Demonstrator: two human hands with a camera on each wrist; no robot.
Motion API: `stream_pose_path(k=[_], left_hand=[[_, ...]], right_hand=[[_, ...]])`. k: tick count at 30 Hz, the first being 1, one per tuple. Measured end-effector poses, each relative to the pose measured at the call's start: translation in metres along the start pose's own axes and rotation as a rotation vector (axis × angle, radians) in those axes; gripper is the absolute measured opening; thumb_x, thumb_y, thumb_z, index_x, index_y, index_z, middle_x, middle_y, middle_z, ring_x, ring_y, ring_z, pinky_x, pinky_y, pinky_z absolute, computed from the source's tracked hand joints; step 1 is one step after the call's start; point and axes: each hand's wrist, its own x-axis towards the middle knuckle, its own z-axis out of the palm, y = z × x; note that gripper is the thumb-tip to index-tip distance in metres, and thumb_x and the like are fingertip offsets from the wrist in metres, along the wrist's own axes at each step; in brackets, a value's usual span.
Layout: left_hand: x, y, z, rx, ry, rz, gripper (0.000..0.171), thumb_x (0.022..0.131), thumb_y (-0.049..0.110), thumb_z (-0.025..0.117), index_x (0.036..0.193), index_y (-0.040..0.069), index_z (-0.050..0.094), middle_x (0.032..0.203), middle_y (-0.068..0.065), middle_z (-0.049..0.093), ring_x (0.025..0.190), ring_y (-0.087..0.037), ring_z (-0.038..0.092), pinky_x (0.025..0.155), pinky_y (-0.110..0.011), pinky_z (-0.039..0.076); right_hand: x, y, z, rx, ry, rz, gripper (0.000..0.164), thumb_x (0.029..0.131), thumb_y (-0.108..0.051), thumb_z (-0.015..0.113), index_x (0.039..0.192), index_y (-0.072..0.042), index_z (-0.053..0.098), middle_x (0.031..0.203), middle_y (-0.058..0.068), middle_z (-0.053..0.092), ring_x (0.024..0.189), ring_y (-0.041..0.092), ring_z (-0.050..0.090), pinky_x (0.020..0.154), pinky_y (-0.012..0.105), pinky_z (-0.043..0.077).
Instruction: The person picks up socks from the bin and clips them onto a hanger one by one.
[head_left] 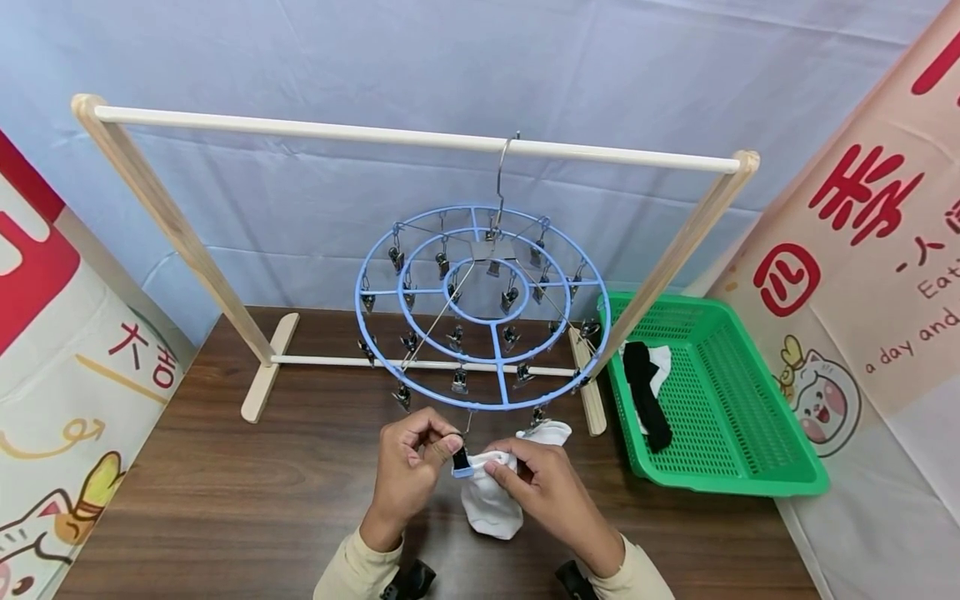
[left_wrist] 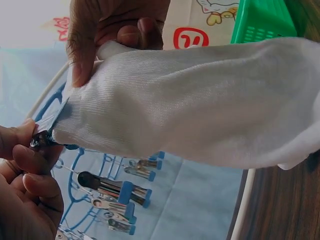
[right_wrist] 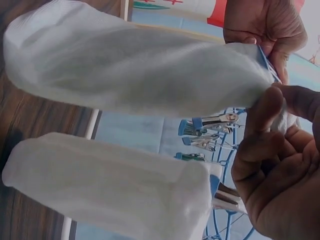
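Observation:
A white sock (head_left: 491, 507) hangs at the front of a round blue clip hanger (head_left: 504, 406). My left hand (head_left: 407, 468) pinches a metal clip with blue tips (head_left: 462, 468), which sits at the corner of the sock's opening. On the other side of that opening, my right hand (head_left: 553, 485) holds the cuff between thumb and fingers. The left wrist view shows the blue tip (left_wrist: 61, 116) lying against the sock's edge. Beside it, a second white sock (right_wrist: 110, 187) hangs from another clip (right_wrist: 227, 196), partly behind my right hand in the head view.
The hanger hooks over the white bar (head_left: 412, 137) of a wooden stand, with several clips dangling from its rings. At the right, a green basket (head_left: 738, 483) contains a black sock (head_left: 647, 398) and white cloth (head_left: 661, 367). A brown table (head_left: 202, 500) lies underneath.

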Motion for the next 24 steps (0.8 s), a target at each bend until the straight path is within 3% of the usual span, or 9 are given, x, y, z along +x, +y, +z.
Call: stream_pose_path(k=[6,16,24], left_hand=[[0.0005,-0.0016,-0.0003,-0.006,-0.007,0.026,0.022,0.073,-0.018,0.071,0.073,0.002,0.063,0.060,-0.010,0.058,0.052,-0.002,0.045,0.040,-0.020,0.036],[0.0006,0.0000,-0.0009,-0.004,-0.014,0.014,0.019,0.075,-0.012,0.073,0.073,0.003,0.063,0.060,-0.009,0.059,0.051,-0.002,0.046,0.041,-0.019,0.038],[0.0005,-0.0011,-0.0005,-0.004,-0.018,0.046,0.020,0.074,-0.015,0.073,0.074,0.002,0.063,0.058,-0.008,0.057,0.051,-0.001,0.044,0.040,-0.019,0.035]], right_hand=[[0.0020,-0.0019,0.0033,0.016,0.053,-0.003,0.008,0.087,-0.011,0.072,0.095,-0.013,0.071,0.061,-0.015,0.043,0.052,-0.002,0.037,0.043,0.018,0.034],[0.0028,-0.0031,0.0064,0.036,0.069,-0.048,0.009,0.086,-0.009,0.072,0.095,-0.011,0.071,0.061,-0.013,0.046,0.052,-0.004,0.036,0.042,0.017,0.034],[0.0026,-0.0055,0.0061,0.063,0.055,-0.044,0.010,0.087,-0.010,0.072,0.097,-0.010,0.071,0.060,-0.013,0.044,0.051,-0.004,0.035,0.042,0.016,0.032]])
